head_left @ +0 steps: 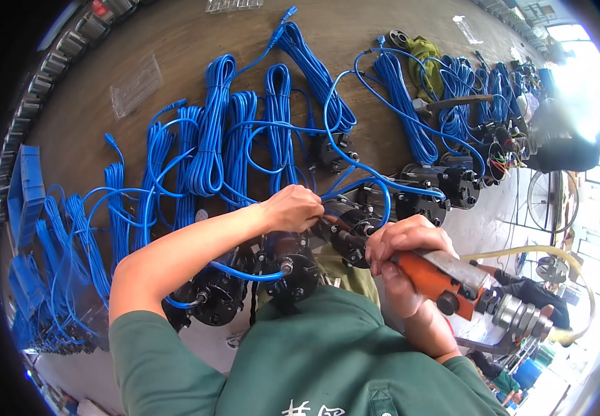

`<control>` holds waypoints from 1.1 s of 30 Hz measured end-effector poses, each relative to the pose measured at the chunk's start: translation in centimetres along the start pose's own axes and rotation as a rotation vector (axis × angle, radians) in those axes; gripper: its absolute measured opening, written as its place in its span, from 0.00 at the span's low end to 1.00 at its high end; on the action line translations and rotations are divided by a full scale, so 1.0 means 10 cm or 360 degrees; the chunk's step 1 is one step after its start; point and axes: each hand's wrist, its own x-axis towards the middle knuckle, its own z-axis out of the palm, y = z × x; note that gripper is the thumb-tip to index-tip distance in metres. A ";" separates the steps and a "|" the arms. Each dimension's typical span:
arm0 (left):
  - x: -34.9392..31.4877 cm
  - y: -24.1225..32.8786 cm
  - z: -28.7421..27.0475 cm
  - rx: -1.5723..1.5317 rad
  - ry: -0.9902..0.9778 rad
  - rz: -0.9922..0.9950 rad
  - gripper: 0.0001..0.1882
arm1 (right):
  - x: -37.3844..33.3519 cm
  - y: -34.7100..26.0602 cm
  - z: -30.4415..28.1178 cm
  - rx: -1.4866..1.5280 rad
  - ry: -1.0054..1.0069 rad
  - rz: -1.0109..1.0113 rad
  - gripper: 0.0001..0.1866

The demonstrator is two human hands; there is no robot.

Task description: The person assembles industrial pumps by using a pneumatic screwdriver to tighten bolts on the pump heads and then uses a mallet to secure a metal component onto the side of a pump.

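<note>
The left hand [292, 208] is seen near the middle of the view, with its forearm coming in from about 8 o'clock. Its grip is pressed together around the end of a blue cable [355, 186], at the top of a black pump [350, 232]. This pump lies just at 3 o'clock of the left hand and just at 10 o'clock of the right hand [400, 260], so it is between the two hands.

The right hand is closed around an orange tool [446, 281]. The front of the tool is directed to the pump, toward 10 o'clock; whether the tip touches the pump cannot be told, because the fingers cover it. At the back of the tool, toward 4 o'clock, a metal fitting [518, 315] is attached, and a yellowish hose [556, 253] is curved above it.

More black pumps are placed in a row on the brown bench [175, 35]: two [220, 295] at 7 o'clock of the left hand, just in front of the green shirt [328, 360], and others [439, 191] at 2 o'clock. Many coiled blue cables [210, 139] are laid side by side over the bench, from 9 o'clock to 1 o'clock. A blue crate [28, 187] is seen at the far 9 o'clock edge, and a yellow-green cloth [425, 55] at 1 o'clock.
</note>
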 end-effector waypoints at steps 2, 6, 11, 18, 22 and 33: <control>-0.01 -0.02 0.02 -0.0019 0.0058 0.0027 0.06 | 0.03 0.03 0.04 -0.0042 -0.0045 -0.0058 0.12; -0.02 -0.01 0.03 -0.0042 0.0055 0.0012 0.06 | 0.00 0.22 0.14 -0.0078 -0.0141 -0.0034 0.11; -0.02 -0.12 0.11 0.0011 0.0040 0.0087 0.05 | -0.02 0.33 0.15 -0.0089 -0.0205 -0.0016 0.11; 0.04 -0.07 -0.08 -0.0058 -0.0196 -0.0020 0.06 | 0.04 0.35 0.17 -0.0083 -0.0254 0.0006 0.13; 0.13 -0.01 -0.08 0.0013 -0.0150 -0.0065 0.06 | 0.08 0.34 0.19 -0.0059 -0.0251 0.0083 0.12; 0.03 0.06 -0.14 -0.0023 -0.0257 0.0016 0.05 | -0.02 0.39 0.27 0.0062 -0.0202 0.0189 0.16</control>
